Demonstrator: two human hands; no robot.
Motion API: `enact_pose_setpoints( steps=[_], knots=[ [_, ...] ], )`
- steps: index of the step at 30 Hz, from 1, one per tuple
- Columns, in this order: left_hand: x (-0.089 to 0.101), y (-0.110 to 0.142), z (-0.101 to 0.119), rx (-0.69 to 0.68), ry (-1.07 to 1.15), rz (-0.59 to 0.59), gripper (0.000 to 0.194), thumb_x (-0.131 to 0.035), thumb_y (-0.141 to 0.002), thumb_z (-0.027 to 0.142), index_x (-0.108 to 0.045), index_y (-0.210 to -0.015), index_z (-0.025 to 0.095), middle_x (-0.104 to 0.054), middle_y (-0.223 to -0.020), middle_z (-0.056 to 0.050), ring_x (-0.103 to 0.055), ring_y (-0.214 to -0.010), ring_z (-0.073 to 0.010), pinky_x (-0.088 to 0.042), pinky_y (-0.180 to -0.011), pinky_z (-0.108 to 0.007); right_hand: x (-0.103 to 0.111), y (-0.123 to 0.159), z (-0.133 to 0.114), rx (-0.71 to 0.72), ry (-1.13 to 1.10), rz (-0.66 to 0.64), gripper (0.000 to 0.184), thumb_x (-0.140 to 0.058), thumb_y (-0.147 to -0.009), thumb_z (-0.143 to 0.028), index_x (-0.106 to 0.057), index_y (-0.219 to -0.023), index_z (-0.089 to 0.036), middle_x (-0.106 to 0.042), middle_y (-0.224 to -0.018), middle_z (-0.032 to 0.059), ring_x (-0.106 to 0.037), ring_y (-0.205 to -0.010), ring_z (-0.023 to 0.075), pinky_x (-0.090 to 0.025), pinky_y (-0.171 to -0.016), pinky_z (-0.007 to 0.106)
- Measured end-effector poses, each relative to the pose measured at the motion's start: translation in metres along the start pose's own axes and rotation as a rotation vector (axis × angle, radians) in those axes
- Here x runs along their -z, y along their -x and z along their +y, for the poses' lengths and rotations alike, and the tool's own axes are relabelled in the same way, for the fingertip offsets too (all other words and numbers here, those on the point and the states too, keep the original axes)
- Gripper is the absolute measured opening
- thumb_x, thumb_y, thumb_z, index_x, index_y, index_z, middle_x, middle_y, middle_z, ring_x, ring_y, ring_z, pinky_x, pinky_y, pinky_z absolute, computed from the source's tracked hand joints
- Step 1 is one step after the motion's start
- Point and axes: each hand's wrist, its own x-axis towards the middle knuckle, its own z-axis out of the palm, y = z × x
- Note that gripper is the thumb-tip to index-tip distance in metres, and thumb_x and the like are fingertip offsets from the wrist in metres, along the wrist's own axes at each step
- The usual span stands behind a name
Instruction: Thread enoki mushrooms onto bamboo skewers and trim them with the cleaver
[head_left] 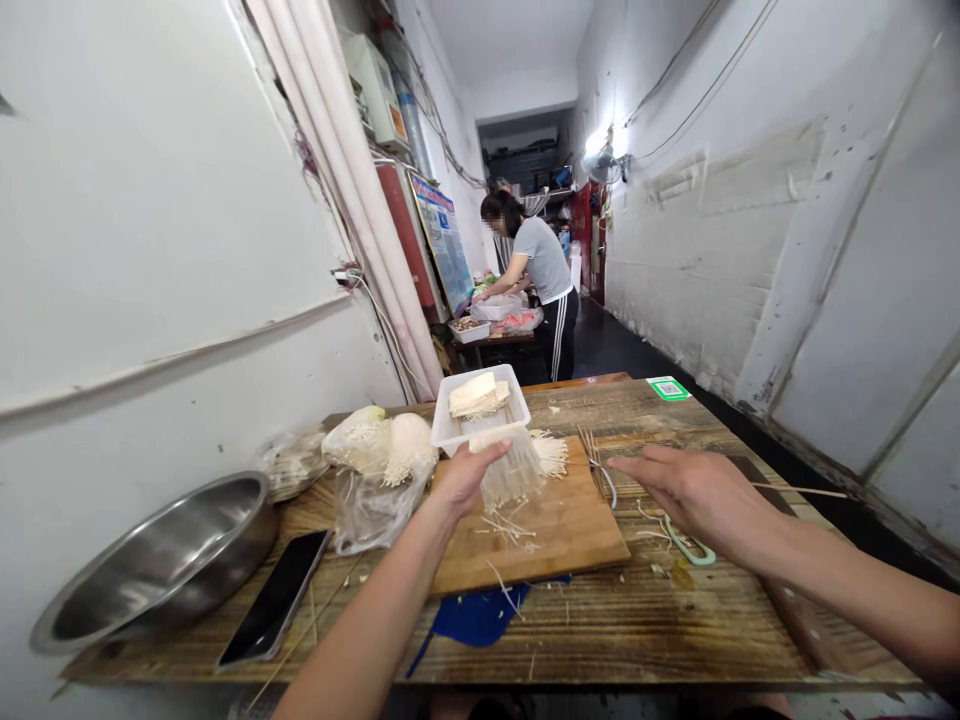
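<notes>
My left hand point(459, 482) is closed on a flat bunch of enoki mushrooms point(514, 475), its thumb across the top, over the wooden cutting board point(570, 530). To the right, my right hand point(694, 495) has its fingers pinched together, pointing left. A thin bamboo skewer point(802, 490) sticks out behind that hand, which seems to grip it; its front end is hard to see. More skewers point(592, 455) lie at the board's right edge. Beyond the board, a white plastic tray point(445, 425) contains pressed enoki pieces point(478, 397). Below my right hand rests a pale green loop handle point(690, 548).
Left of the board are bagged enoki point(367, 450), a phone point(277, 595) and a large steel basin point(157, 560). Blue cloth or plastic point(480, 615) shows under the board. Mushroom scraps litter the wooden table point(645, 630). Farther off, a person point(544, 265) bends over another table.
</notes>
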Motion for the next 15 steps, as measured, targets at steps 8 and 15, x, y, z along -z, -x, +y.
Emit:
enact_pose_setpoints(
  steps=[8, 15],
  knots=[
    [-0.008, 0.041, -0.002, 0.149, 0.025, -0.118, 0.041, -0.081, -0.062, 0.024, -0.07, -0.099, 0.011, -0.074, -0.094, -0.01, -0.069, -0.085, -0.0228, -0.05, -0.086, -0.036, 0.005, 0.0, -0.008, -0.047, 0.048, -0.061, 0.032, -0.044, -0.084, -0.012, -0.065, -0.107, -0.021, -0.059, -0.067, -0.0002, -0.053, -0.053, 0.0107, -0.023, -0.045, 0.023],
    [-0.015, 0.054, -0.006, 0.149, -0.01, -0.138, 0.04, -0.082, -0.062, 0.027, -0.072, -0.097, 0.011, -0.075, -0.091, -0.01, -0.069, -0.084, -0.0235, -0.051, -0.082, -0.034, -0.002, 0.006, -0.01, 0.005, -0.015, -0.013, 0.038, -0.04, -0.085, -0.009, -0.061, -0.114, -0.022, -0.06, -0.069, -0.0006, -0.052, -0.052, 0.0098, -0.025, -0.045, 0.023]
  ],
)
